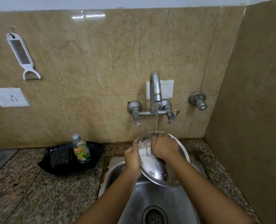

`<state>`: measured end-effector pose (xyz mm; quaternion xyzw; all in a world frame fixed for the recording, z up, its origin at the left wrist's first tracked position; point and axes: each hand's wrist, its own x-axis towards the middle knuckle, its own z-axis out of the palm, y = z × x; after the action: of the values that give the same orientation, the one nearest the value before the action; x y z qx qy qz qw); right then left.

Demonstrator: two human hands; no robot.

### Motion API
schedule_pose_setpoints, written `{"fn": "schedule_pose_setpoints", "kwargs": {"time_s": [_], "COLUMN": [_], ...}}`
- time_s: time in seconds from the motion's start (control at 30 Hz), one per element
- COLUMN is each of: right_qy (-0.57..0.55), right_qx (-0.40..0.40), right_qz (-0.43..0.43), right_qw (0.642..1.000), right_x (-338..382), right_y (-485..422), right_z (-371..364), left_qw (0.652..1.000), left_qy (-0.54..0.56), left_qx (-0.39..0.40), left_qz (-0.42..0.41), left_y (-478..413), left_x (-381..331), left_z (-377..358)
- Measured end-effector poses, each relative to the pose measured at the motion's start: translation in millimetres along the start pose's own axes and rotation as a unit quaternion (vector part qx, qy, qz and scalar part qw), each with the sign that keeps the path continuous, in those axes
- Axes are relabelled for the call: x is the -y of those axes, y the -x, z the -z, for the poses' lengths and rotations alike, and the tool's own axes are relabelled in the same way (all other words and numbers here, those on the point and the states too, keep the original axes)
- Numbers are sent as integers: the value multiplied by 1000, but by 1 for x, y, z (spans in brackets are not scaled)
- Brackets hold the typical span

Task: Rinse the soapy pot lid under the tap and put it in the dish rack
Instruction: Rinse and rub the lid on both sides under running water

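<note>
A round steel pot lid (155,172) is tilted over the steel sink (150,196), its inner face toward me and wet with white suds. My left hand (133,157) grips its left rim. My right hand (164,147) lies flat on the lid's upper inner face, fingers spread. A thin stream of water (156,122) runs from the chrome tap (155,89) onto the lid's top edge by my right fingertips. No dish rack is in view.
A dish soap bottle (81,150) stands on a black tray (69,159) on the granite counter (37,191) left of the sink. A grater-peeler (22,55) hangs on the tiled wall above a socket (9,97). A side wall (250,110) closes the right.
</note>
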<state>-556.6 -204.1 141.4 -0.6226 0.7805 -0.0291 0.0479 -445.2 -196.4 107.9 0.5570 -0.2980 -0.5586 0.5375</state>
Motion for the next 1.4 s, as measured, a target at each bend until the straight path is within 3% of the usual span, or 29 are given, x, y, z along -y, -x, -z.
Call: {"fn": "schedule_pose_setpoints", "kwargs": {"time_s": [0.07, 0.13, 0.2, 0.33, 0.37, 0.6, 0.77, 0.87, 0.93, 0.97, 1.03, 1.13, 1.23, 1.3, 1.4], "right_qy": [17, 51, 77, 86, 92, 58, 116, 160, 127, 113, 102, 34, -10, -45, -70], "right_qx": [10, -18, -57, -56, -55, -99, -94, -69, -41, -37, -59, -68, -38, -7, 3], "right_qz": [39, 148, 192, 47, 45, 308, 278, 129, 46, 50, 138, 294, 407, 406, 319], "right_qw": [999, 987, 977, 994, 993, 944, 949, 976, 990, 992, 983, 953, 912, 913, 945], "right_x": [9, 25, 28, 13, 13, 0, 5, 7, 4, 6, 15, 8, -28, -55, -87], "right_y": [7, 25, 30, 8, 8, 52, 56, 27, 15, 14, 27, 56, 70, 75, 65], "right_z": [2, -2, -11, -1, 0, -32, -29, -7, 0, -1, -12, -29, -42, -50, -60], "left_qw": [1000, 1000, 999, 999, 999, 995, 995, 997, 998, 998, 997, 994, 998, 998, 998], "left_qy": [9, 21, 25, 13, 15, 78, 74, 54, 38, 37, 58, 87, 50, 23, 6], "left_qx": [9, 21, 25, 30, 34, 51, 52, 52, 52, 50, 48, 43, -7, -40, -56], "left_qz": [3, 11, 16, 22, 19, 27, 32, 28, 25, 24, 35, 41, 34, 36, 27], "left_y": [2, 2, 3, 4, 5, 1, 10, 15, 16, 16, 15, 10, -2, -10, -18], "left_x": [1, 3, 3, 5, 5, 6, 13, 12, 11, 11, 10, 7, 3, 2, 2], "left_z": [-1, -1, -1, -5, -6, 0, -2, -7, -10, -10, -9, -1, 15, 27, 42]}}
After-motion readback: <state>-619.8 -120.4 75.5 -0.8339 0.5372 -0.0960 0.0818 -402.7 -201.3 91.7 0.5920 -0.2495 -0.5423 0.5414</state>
